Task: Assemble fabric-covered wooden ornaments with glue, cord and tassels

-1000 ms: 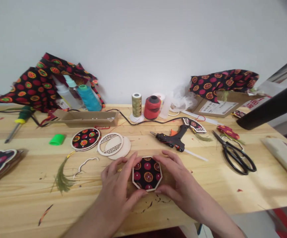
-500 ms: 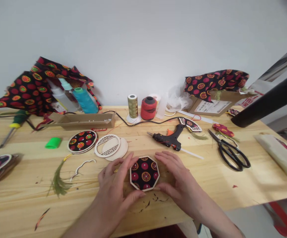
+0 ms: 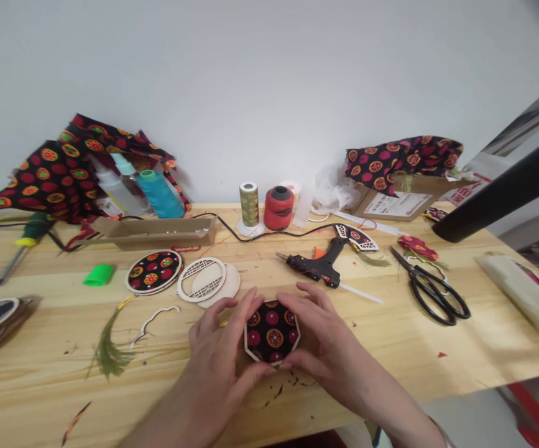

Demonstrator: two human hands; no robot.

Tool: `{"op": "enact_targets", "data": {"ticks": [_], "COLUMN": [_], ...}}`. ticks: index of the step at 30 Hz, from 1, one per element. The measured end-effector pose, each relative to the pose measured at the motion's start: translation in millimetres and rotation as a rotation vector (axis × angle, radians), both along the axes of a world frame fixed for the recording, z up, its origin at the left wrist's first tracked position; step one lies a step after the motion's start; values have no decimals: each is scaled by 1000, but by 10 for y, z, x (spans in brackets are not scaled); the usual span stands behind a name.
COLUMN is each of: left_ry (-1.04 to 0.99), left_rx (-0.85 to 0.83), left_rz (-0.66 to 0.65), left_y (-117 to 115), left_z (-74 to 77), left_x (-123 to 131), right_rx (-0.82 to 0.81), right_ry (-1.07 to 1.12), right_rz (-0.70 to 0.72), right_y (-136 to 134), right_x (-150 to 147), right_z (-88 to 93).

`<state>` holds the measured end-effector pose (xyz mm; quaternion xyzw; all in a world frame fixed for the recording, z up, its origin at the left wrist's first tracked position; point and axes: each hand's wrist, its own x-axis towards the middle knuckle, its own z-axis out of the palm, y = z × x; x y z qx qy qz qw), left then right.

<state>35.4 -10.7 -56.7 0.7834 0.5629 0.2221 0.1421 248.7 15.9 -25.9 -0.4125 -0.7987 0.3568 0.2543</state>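
An octagonal fabric-covered piece (image 3: 271,336) with a pale wooden rim lies on the table between my hands. Its cloth is black with red and orange round motifs. My left hand (image 3: 225,348) grips its left edge, thumb at the near side and fingers at the far side. Around the right edge, my right hand (image 3: 318,336) is curled the same way, fingers on the far rim and thumb on the near one. Just beyond the hands are a round wooden lattice frame (image 3: 202,280) and a plain wooden disc (image 3: 232,285). A black glue gun (image 3: 318,264) rests behind my right hand.
Black scissors (image 3: 437,289) lie at right, near a black tube (image 3: 497,193). To the left are a round fabric piece (image 3: 153,272), a green tassel (image 3: 113,345), a green cap (image 3: 98,275) and a screwdriver (image 3: 22,246). Thread spools (image 3: 278,208) and a cardboard tray (image 3: 166,231) stand behind.
My right hand has moved left and closed onto the octagonal piece's right edge. My left hand keeps its hold. The view has shifted very slightly.
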Motion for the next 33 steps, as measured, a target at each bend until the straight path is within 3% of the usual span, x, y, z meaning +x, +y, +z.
{"op": "enact_targets", "data": {"ticks": [24,33], "left_ry": [30,-22], "left_rx": [40,-117], "left_rz": [9,73], "left_y": [-6,-56], "left_z": [-118,54], "left_x": [-23,18], "right_rx": [21,155], "right_ry": [-103,-60], "right_rz": [29,-206], "right_y": [13,-82], "right_x": [3,244], "right_z": [-46,-136]}}
